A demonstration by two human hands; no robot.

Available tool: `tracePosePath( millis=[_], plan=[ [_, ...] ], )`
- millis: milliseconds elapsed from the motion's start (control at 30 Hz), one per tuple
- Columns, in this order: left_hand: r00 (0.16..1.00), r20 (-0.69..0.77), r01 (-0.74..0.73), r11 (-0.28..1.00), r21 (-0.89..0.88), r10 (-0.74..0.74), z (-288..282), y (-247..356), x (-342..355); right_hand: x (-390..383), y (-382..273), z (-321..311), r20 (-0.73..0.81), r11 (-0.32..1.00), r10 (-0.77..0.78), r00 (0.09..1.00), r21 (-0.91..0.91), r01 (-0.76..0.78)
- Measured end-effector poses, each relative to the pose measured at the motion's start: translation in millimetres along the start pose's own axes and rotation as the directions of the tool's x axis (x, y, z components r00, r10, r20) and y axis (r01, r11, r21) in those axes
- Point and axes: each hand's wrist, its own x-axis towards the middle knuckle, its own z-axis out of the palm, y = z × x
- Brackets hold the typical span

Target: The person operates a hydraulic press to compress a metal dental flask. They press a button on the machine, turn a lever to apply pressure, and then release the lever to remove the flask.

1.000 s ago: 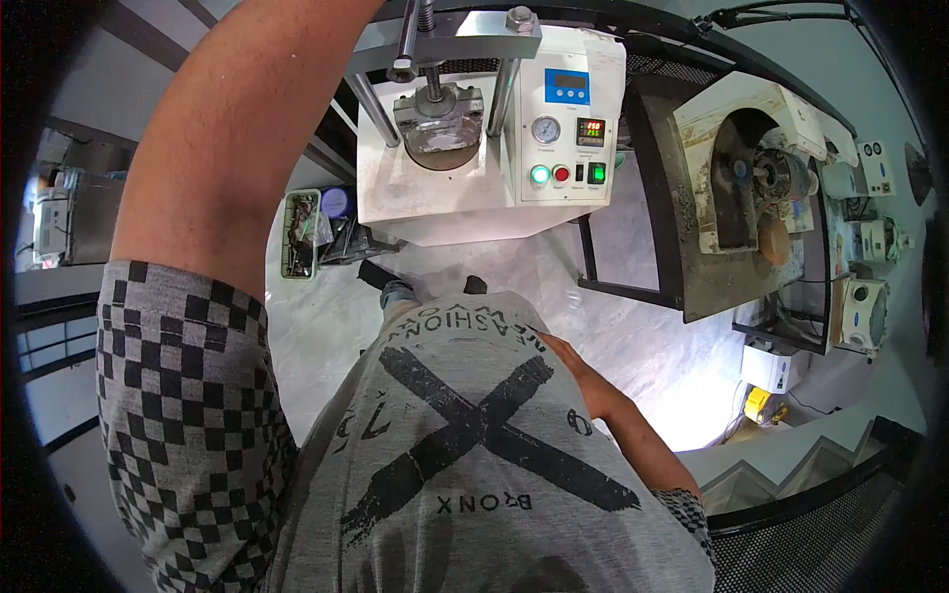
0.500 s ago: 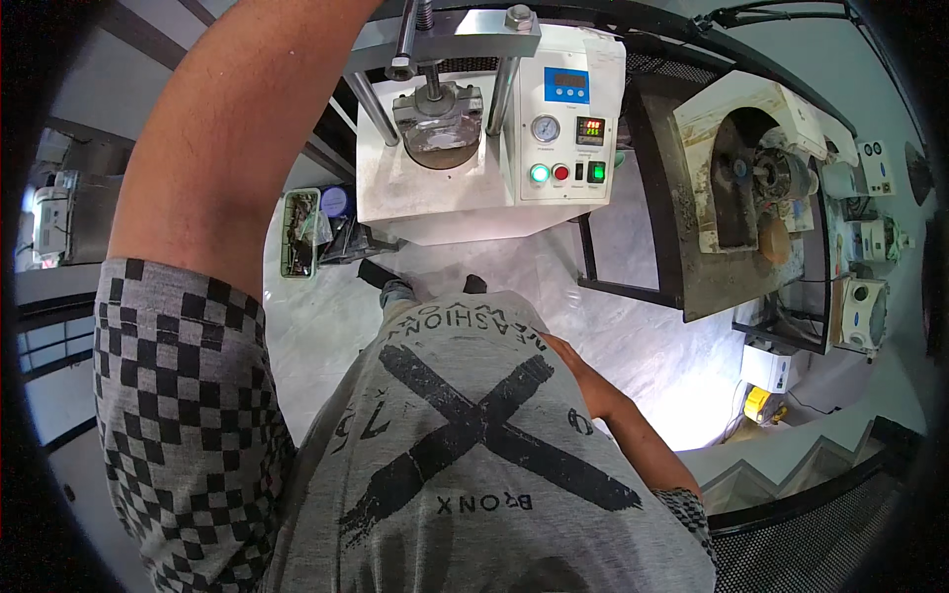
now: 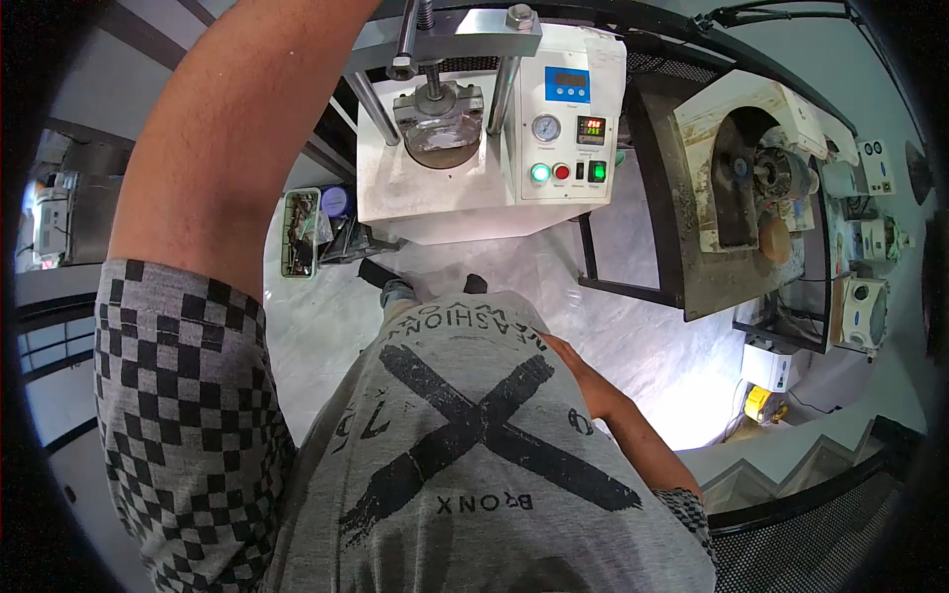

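My left hand is beyond the top edge of the view, so I cannot tell whether it is gripping anything; the raised, bare left arm (image 3: pixel 217 148) leaves the picture near a silver steel rod handle (image 3: pixel 406 40). My right hand is hidden behind the front of a grey T-shirt (image 3: pixel 484 415) with a large black cross. Its bent, bare right arm (image 3: pixel 618 410) stays low at the side, well apart from the machine, and I cannot tell whether that hand is closed.

Ahead stands a white, box-shaped bench press (image 3: pixel 415 198). Under its thick silver crossbar (image 3: pixel 465 38), a lumpy grey metal block (image 3: pixel 440 111) sits beneath a threaded steel spindle, over a dark round plate (image 3: pixel 440 158).

Almost nothing has changed over the last second: both arms keep their poses, and the block has not shifted. I judge this a pause or a steady hold, with nothing being moved about at the press.

On the panel, a round white-faced gauge (image 3: pixel 546 128), a black red-and-green digital readout (image 3: pixel 591 130) and a round, lit green button (image 3: pixel 540 173) suggest that the machine is powered. To the left, a green-rimmed plastic tray (image 3: pixel 286 237) of small items rests on the floor.
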Motion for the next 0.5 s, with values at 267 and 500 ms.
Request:
tracePosePath(
  millis=[267,500],
  plan=[
    [0.999,0.047,0.01,1.0,0.013,-0.01,-1.1,2.5,5.0,0.5,1.3,1.9,0.012,0.999,0.049,0.999,-0.013,-0.049],
    [1.0,0.026,-0.008,1.0,0.029,0.007,2.0,1.7,5.8,-0.6,-0.3,1.7,0.009,0.998,0.059,0.998,0.019,-0.059]
  ],
)
